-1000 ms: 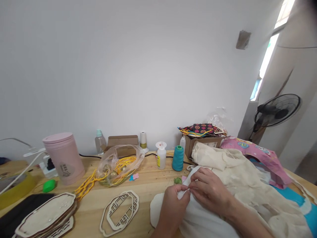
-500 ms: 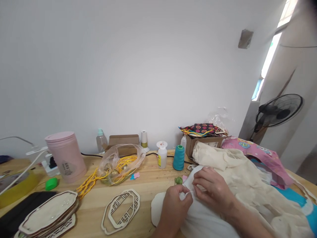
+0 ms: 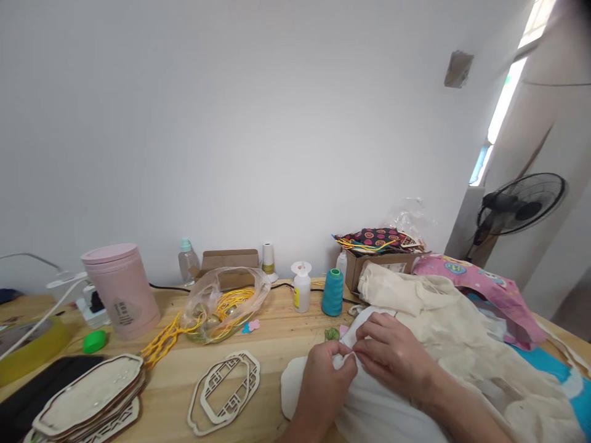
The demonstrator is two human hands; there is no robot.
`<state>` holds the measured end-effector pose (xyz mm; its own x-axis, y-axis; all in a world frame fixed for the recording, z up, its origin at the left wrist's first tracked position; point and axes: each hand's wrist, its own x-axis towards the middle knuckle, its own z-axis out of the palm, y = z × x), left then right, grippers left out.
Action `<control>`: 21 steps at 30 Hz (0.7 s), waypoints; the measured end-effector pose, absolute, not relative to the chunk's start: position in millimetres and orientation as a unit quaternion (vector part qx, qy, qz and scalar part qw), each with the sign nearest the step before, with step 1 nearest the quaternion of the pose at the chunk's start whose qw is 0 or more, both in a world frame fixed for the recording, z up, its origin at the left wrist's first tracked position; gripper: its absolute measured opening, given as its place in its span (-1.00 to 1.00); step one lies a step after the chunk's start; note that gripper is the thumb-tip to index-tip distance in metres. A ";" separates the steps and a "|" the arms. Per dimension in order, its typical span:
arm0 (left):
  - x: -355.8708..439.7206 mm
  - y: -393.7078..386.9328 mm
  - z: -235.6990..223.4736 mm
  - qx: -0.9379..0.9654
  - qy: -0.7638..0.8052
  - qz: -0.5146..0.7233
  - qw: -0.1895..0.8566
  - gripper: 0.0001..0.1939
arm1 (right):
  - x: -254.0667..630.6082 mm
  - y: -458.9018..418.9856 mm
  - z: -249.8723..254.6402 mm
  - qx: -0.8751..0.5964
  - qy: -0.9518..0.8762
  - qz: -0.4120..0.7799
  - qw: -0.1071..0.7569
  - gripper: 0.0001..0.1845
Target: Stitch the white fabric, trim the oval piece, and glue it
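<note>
A white cloth (image 3: 369,400) lies at the table's front, with both my hands working on its upper part. My left hand (image 3: 327,372) pinches a fold of it between thumb and forefinger. Right beside, my right hand (image 3: 390,351) has its fingers bent and drawn together on the same cloth; whether a needle or thread is between them is too small to tell. Partly under my left wrist sits a pale, scallop-edged panel (image 3: 290,384). Just beyond my hands are a small green bundle (image 3: 331,334) and a teal thread cone (image 3: 333,292).
Openwork wooden frames (image 3: 225,394) and a stack of wooden panels (image 3: 90,394) lie to the left, near a pink canister (image 3: 120,292). A bag of yellow cords (image 3: 226,307) and a glue bottle (image 3: 301,289) stand behind. Cream fabric (image 3: 443,314) and a full cardboard box (image 3: 381,267) occupy the right.
My right hand has moved slightly left and down, its fingertips now close against my left hand's pinch. My left hand stays on the cloth.
</note>
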<state>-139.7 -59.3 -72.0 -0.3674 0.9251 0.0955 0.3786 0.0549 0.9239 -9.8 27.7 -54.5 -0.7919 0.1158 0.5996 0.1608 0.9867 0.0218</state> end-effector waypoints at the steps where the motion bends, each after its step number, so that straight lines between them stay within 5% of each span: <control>1: -139.5 -59.8 -71.1 0.488 0.670 0.484 0.280 -0.79 | -9.7 27.8 -54.6 -0.074 -0.947 -0.037 0.311 -0.84; 15: -138.6 -64.2 -70.6 0.518 0.683 0.448 0.252 -0.80 | -11.5 22.0 -50.6 -0.056 -0.954 -0.089 0.279 -0.88; 21: -138.9 -62.6 -70.6 0.500 0.691 0.449 0.266 -0.81 | -7.7 23.0 -45.9 -0.079 -0.929 -0.048 0.358 -0.79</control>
